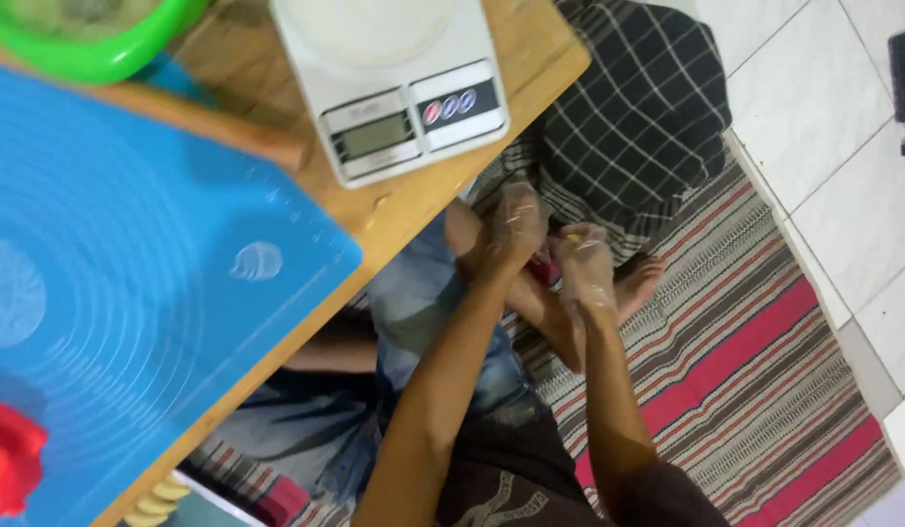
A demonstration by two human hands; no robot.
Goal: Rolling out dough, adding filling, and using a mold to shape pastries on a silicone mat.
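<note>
fingers of both gloved hands, left hand (pixel 516 222) and right hand (pixel 581 262), pinch a small red and yellow thing (pixel 548 265) between them; it looks light, soft, maybe slippery.

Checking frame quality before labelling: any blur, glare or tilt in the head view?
Head view: strongly tilted; left hand and right hand softly motion-blurred in clear gloves, the small item between them unreadable; kitchen scale top washed out by glare; blue mat evenly lit, no hard shadows.
</note>
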